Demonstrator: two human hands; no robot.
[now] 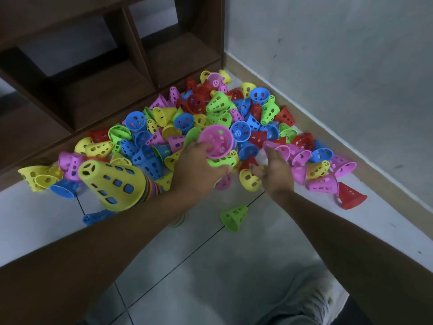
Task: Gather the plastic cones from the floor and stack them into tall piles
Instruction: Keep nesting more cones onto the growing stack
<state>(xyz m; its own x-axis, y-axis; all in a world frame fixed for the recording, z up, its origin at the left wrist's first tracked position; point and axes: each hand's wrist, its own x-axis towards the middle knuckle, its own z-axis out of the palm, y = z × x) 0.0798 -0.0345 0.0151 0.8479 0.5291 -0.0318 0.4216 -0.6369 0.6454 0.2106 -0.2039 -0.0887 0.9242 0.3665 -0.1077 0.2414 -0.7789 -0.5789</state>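
A heap of small perforated plastic cones [236, 118] in pink, blue, yellow, green and red lies on the tiled floor in the corner. My left hand [199, 167] grips a pink cone [216, 141] with its wide mouth tilted toward me, and a green cone [221, 161] sits under its fingers. A tall stack topped by a yellow cone [112, 184] leans near my left forearm. My right hand [274, 170] hovers over the heap with relaxed fingers, next to several pink cones [295, 153]. One green cone [234, 216] lies apart on the tiles.
A dark wooden shelf unit [112, 66] stands behind the heap on the left. A grey wall [339, 66] with a pale skirting runs along the right. My knee in light trousers [304, 299] shows at the bottom. A red cone [350, 195] lies at the heap's right edge.
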